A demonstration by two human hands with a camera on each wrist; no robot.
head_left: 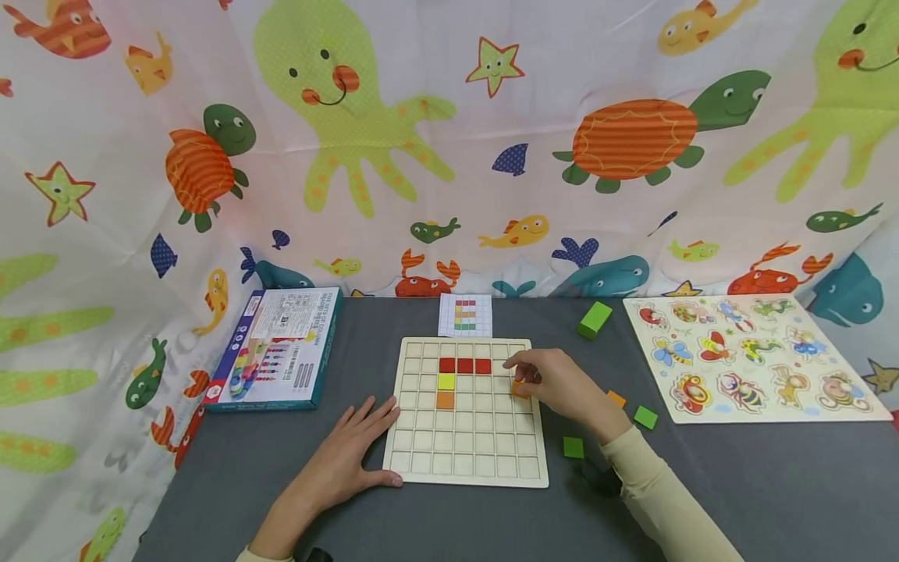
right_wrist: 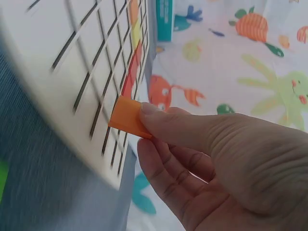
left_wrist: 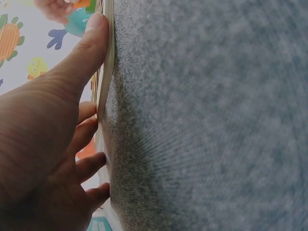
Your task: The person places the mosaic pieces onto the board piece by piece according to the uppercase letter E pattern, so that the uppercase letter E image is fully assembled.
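Note:
A wooden grid board [head_left: 467, 466] lies on the dark table. In its squares sit three red tiles in a row, among them the middle red tile [head_left: 465, 365], with a yellow tile [head_left: 445, 381] and an orange tile [head_left: 445, 400] below the leftmost. My right hand [head_left: 558, 386] pinches another orange tile [right_wrist: 129, 115] between thumb and fingers, over the board's right edge. My left hand [head_left: 351, 449] rests at the board's left edge, fingers spread, and in the left wrist view its thumb and fingertips [left_wrist: 96, 21] touch the board's rim.
Right of the board lie green tiles [head_left: 573, 447], [head_left: 645, 417] and an orange tile [head_left: 616, 399]. A green block stack [head_left: 595, 320] stands behind. A pattern card [head_left: 466, 315] is at the board's far edge, a box [head_left: 274, 351] to the left, a picture puzzle board [head_left: 758, 359] to the right.

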